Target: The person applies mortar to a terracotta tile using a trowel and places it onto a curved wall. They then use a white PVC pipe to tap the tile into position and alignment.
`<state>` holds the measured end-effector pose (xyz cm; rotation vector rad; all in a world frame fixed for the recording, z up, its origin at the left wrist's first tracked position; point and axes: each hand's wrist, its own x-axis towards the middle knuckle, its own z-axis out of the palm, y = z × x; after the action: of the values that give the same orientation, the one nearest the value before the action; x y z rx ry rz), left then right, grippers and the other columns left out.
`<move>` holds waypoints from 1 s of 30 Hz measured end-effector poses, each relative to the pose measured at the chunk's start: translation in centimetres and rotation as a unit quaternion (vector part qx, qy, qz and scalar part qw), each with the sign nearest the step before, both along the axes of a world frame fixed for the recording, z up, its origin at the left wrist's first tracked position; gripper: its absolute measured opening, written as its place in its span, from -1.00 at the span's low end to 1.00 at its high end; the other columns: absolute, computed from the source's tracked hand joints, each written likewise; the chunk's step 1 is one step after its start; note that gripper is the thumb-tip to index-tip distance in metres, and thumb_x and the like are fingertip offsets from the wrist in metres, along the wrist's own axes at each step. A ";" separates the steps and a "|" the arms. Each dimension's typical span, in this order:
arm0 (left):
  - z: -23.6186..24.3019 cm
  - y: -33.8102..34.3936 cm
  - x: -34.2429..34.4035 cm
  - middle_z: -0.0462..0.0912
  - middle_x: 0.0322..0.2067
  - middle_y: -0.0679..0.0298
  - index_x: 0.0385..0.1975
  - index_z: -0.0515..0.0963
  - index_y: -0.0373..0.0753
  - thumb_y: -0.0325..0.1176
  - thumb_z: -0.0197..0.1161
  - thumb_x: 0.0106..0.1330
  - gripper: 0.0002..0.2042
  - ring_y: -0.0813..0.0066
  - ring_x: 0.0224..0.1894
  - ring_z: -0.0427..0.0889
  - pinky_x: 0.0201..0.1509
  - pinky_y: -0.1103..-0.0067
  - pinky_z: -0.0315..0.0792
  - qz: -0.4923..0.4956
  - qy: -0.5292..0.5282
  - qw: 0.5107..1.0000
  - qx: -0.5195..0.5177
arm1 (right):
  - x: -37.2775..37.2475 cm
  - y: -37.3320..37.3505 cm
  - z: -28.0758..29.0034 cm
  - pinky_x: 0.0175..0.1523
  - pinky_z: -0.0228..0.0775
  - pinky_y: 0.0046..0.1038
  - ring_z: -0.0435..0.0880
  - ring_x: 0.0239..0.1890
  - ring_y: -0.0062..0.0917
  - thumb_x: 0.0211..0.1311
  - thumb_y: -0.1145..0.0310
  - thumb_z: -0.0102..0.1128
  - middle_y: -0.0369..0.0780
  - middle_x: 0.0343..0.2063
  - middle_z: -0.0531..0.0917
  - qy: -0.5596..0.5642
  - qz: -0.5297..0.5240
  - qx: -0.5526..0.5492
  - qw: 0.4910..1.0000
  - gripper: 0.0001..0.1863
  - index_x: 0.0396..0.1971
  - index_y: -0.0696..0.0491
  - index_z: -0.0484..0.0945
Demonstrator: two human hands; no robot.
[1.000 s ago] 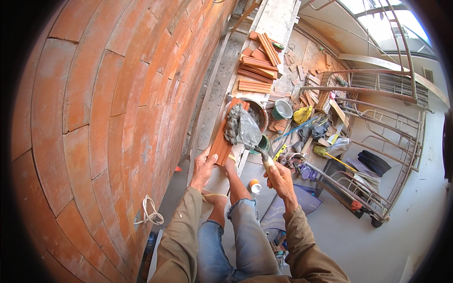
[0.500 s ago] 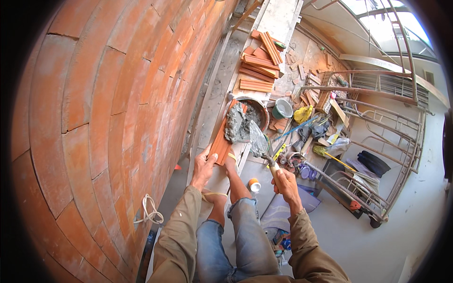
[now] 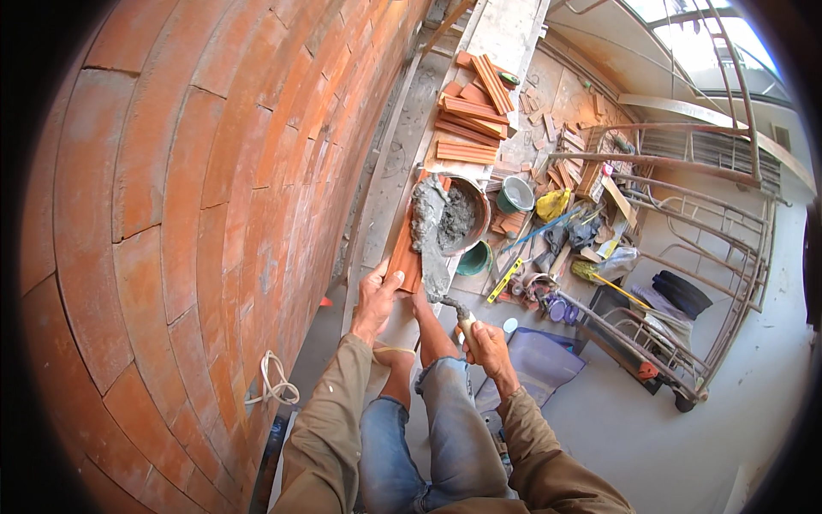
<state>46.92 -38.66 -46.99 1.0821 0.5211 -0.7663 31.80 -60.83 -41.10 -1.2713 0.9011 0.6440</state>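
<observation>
Left hand (image 3: 373,305): thumb on top, fingers clamped on the near end of a grooved terracotta tile (image 3: 401,262); undersides of the fingers hidden. Right hand (image 3: 489,349): fingers wrapped round the pale handle of a pointing trowel (image 3: 435,276), blade along the tile's right edge, touching the grey mortar (image 3: 425,212) heaped on its far half. Tile is above the plank (image 3: 507,26), far end overlapping the left rim of the mortar bucket (image 3: 485,206) in view; can't tell if they touch. Bucket sits at the plank's right edge, wet mix inside. Beyond it, stacked terracotta tiles (image 3: 469,120), also toward that right edge, some crossed at angles. Off the right edge, lower down: green bucket (image 3: 475,259), grey-green pail (image 3: 515,195), yellow spirit level (image 3: 505,281). Brick wall (image 3: 171,214) on the left, rusty scaffold frames (image 3: 668,169) on the right
</observation>
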 end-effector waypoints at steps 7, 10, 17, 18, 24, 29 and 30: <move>0.1 1.9 0.3 0.63 -0.02 0.19 0.30 0.32 -0.39 -0.43 0.11 0.43 -0.54 0.48 -0.10 0.68 -0.10 0.47 0.65 -0.004 0.013 1.000 0.028 | 0.1 -1.5 2.6 -0.57 0.33 -0.58 0.47 -0.70 -0.69 0.47 0.02 0.00 -0.31 -0.65 0.56 -0.010 0.063 -0.093 0.994 -0.53 -0.41 0.13 0.57; 0.5 2.7 0.2 0.64 -0.03 0.19 0.27 0.36 -0.38 -0.40 0.13 0.43 -0.57 0.48 -0.09 0.68 -0.09 0.46 0.65 -0.004 0.032 0.999 0.011 | 2.1 -1.7 1.2 -0.54 0.32 -0.53 0.47 -0.67 -0.70 0.42 0.04 0.13 -0.33 -0.62 0.56 -0.048 0.065 -0.190 0.979 -0.60 -0.27 0.14 0.59; 2.4 2.1 -1.0 0.63 0.00 0.21 0.24 0.39 -0.36 -0.36 0.16 0.43 -0.58 0.49 -0.08 0.67 -0.07 0.45 0.64 -0.011 0.055 0.996 -0.066 | 5.4 -0.1 -7.5 -0.30 0.44 -0.45 0.58 -0.44 -0.54 0.25 0.17 0.35 -0.23 -0.48 0.64 -0.123 -0.023 -0.305 0.944 -0.63 -0.12 0.14 0.59; 2.5 2.0 -1.1 0.63 0.00 0.22 0.24 0.39 -0.36 -0.36 0.16 0.43 -0.58 0.50 -0.08 0.67 -0.07 0.45 0.63 -0.014 0.057 0.996 -0.064 | 5.5 0.2 -8.1 -0.27 0.44 -0.44 0.59 -0.42 -0.53 0.23 0.17 0.36 -0.21 -0.46 0.65 -0.121 -0.032 -0.297 0.947 -0.62 -0.11 0.13 0.59; 2.6 1.2 -1.2 0.63 0.01 0.22 0.26 0.37 -0.35 -0.37 0.14 0.44 -0.58 0.50 -0.08 0.67 -0.06 0.46 0.62 -0.001 0.046 0.998 -0.049 | 3.2 1.3 -7.0 -0.46 0.39 -0.47 0.54 -0.60 -0.61 0.18 0.24 0.36 -0.26 -0.58 0.62 -0.184 0.042 -0.335 0.923 -0.69 -0.18 0.13 0.62; 1.3 1.6 -0.9 0.62 -0.01 0.22 0.26 0.37 -0.35 -0.40 0.11 0.45 -0.59 0.50 -0.09 0.67 -0.05 0.47 0.61 0.038 0.018 0.999 0.027 | 0.0 1.2 -4.8 -0.29 0.47 -0.38 0.64 -0.45 -0.40 0.16 0.18 0.38 -0.12 -0.42 0.68 -0.087 0.072 -0.240 0.964 -0.59 -0.08 0.14 0.62; 1.2 2.1 -0.9 0.62 -0.01 0.22 0.26 0.37 -0.35 -0.41 0.11 0.44 -0.59 0.50 -0.09 0.66 -0.05 0.48 0.61 0.041 0.018 0.998 0.035 | 0.0 0.7 -4.3 -0.21 0.51 -0.34 0.70 -0.36 -0.32 0.15 0.16 0.39 -0.07 -0.35 0.71 -0.015 0.050 -0.193 0.980 -0.54 -0.03 0.14 0.62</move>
<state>46.01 -36.60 -45.81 1.1060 0.6237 -0.7016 31.79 -60.09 -45.39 -1.6769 0.9713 0.5422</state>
